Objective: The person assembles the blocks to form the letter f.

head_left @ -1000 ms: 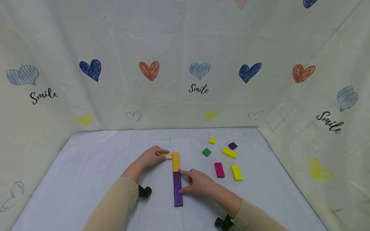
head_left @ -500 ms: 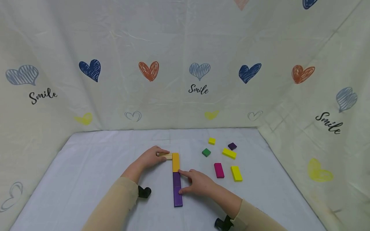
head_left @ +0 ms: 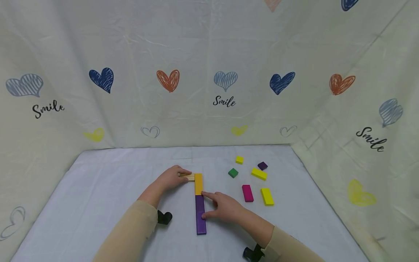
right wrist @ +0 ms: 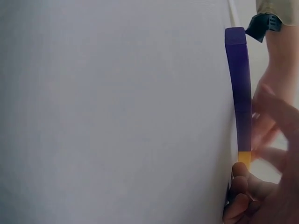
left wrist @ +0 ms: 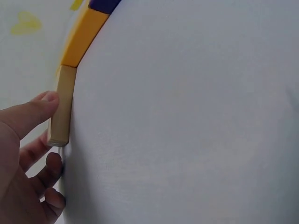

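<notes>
In the head view, two purple blocks (head_left: 201,226) and an orange block (head_left: 198,183) lie end to end in a straight row. A plain wooden block (left wrist: 65,100) meets the far end of the orange one, pointing left. My left hand (head_left: 171,179) pinches this wooden block, thumb on the near side and index finger on the far side. On the row's right side, my right hand (head_left: 229,208) touches with its index fingertip near the orange-purple joint and its thumb lower, along the purple blocks. Its other fingers are bent under the palm in the right wrist view.
Right of the row lie a magenta block (head_left: 247,193), a green block (head_left: 233,173), a dark purple block (head_left: 262,166) and several yellow blocks (head_left: 267,197). White cloth (head_left: 108,189) covers the table, and a heart-printed curtain (head_left: 193,43) rises behind it.
</notes>
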Available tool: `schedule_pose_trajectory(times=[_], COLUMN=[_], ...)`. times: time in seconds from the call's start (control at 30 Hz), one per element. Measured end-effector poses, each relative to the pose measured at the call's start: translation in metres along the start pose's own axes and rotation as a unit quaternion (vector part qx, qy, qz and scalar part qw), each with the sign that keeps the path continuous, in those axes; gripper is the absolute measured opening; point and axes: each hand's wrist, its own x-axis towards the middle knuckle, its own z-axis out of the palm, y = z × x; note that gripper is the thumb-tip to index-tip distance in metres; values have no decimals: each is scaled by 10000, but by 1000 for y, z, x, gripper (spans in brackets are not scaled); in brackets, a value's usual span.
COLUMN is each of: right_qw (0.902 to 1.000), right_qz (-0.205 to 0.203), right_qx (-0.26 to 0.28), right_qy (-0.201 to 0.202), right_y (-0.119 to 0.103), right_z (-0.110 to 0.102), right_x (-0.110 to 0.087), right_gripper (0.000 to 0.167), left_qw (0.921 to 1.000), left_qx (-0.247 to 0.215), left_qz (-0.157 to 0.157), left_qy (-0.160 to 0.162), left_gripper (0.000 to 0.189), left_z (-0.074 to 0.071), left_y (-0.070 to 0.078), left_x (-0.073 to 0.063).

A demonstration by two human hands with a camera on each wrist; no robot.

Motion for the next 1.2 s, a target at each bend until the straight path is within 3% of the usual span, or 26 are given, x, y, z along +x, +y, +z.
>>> schedule_pose_trajectory(times=[0.3, 0.5, 0.9, 1.2], right_qw=[9987, 9975, 9893, 9822], right_qz=[-332, -284, 269, 947], right_qx=[305, 407, 452, 479], right_qy=[240, 510, 1362, 1552], right_y=[10, 17, 53, 77], right_z=[-4, -13, -41, -65], right_x=[-2, -8, -28, -46], right_gripper=[72, 69, 62, 62], left_qw=[9999, 9999, 9996, 9994], left_qx=[56, -11, -246, -317], left_qz=[-88, -89, -101, -136], left_qy=[16, 51, 18, -7], left_gripper=[30, 29, 29, 29], left_z=[1, 2, 4, 4], left_y=[2, 1, -3, -1], left_x=[4, 5, 6, 3])
